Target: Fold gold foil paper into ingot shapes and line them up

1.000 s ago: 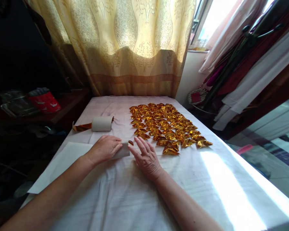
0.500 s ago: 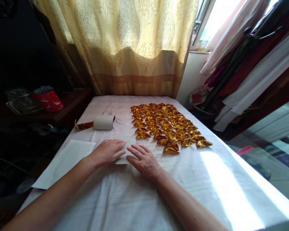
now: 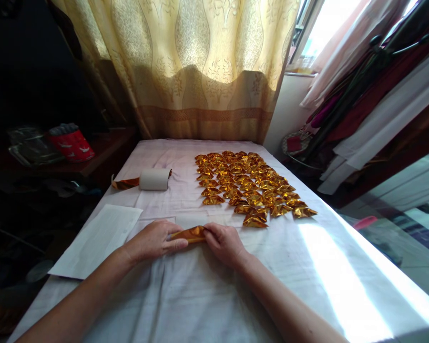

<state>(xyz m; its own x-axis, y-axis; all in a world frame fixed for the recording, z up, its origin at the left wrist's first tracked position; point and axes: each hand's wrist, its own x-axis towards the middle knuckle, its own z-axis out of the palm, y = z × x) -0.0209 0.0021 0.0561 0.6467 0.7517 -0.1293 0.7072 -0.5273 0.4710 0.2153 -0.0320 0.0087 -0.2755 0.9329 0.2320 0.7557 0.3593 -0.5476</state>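
A sheet of gold foil paper (image 3: 192, 234) lies on the cloth before me, its near side turned up as a gold strip. Behind that strip its pale face (image 3: 191, 220) still shows flat. My left hand (image 3: 158, 241) grips the strip's left end, thumb in front and fingers behind. At the right end my right hand (image 3: 224, 242) pinches it between thumb and fingers. Just beyond, to the right, sit rows of folded gold foil ingots (image 3: 254, 219). White sheets (image 3: 96, 240) lie left of my left hand.
A pale roll (image 3: 154, 179) with a gold foil strip sticking out lies farther back on the white cloth (image 3: 186, 295). A red cup (image 3: 71, 143) and a glass jar (image 3: 32, 145) stand on a dark shelf at left. Clothes hang at right; a curtain closes the back.
Both hands lay flat on the pale sheet before. Now the sheet's near side is lifted and folded, showing gold, and my fingers have closed on its two ends.
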